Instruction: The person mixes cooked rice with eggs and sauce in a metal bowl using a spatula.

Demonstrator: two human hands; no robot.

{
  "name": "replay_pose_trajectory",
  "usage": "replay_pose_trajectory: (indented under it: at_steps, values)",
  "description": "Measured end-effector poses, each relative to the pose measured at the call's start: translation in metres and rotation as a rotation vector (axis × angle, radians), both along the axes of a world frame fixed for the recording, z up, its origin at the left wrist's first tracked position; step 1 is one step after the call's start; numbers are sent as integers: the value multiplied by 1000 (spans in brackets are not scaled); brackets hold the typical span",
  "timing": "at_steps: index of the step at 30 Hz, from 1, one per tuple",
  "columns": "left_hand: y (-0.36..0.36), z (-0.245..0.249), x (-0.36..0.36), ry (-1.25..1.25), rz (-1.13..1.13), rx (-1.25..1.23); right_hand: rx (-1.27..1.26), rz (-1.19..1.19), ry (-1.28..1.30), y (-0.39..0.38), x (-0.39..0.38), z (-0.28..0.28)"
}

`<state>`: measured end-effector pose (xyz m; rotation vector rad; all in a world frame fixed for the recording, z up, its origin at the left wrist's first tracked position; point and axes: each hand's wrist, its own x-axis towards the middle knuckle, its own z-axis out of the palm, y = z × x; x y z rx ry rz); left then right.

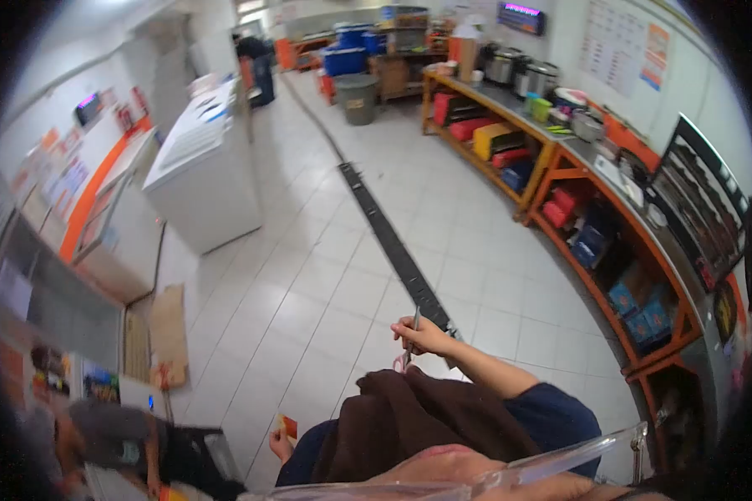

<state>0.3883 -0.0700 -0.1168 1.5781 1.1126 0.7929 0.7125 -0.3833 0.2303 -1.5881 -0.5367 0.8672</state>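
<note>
My right hand (424,336) is closed around a slim grey metal tool (416,317) that looks like scissors, with a pink loop (400,363) below the fingers. It is in front of my chest, beside a dark brown cloth (393,417) that lies over my front. Lower and to the left, my left hand (282,445) grips a small red and yellow packet (288,427) between its fingers. The two hands are well apart.
A person in grey (117,434) is at the lower left; another person (259,67) stands far back. A white freezer (205,167), flattened cardboard (169,334), a grey bin (358,100), a dark floor drain (384,234) and loaded orange-framed shelving (551,171) surround the tiled floor.
</note>
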Motion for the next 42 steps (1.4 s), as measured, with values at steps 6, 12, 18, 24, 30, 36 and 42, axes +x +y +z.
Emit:
replay_pose_trajectory:
  at_steps: [6,12,18,24,30,36,42]
  values:
    - [141,84,92,-33,-70,-300,325,-459,597,30,14,-148]
    - [113,-5,240,66,1,-334,654,-780,1121,-90,154,-224]
    - [134,-18,448,168,-357,-267,693,-1235,1322,-172,248,-259]
    - [-63,-3,721,173,-861,-105,588,-1596,1056,-271,308,-290]
    - [-272,11,974,167,-1307,-11,588,-1942,839,-381,372,-341]
    - [-434,23,1091,169,-1263,-377,-116,-1789,386,-486,546,-313]
    - [-513,51,1212,104,-1450,-211,-791,-1410,-325,-601,764,-256]
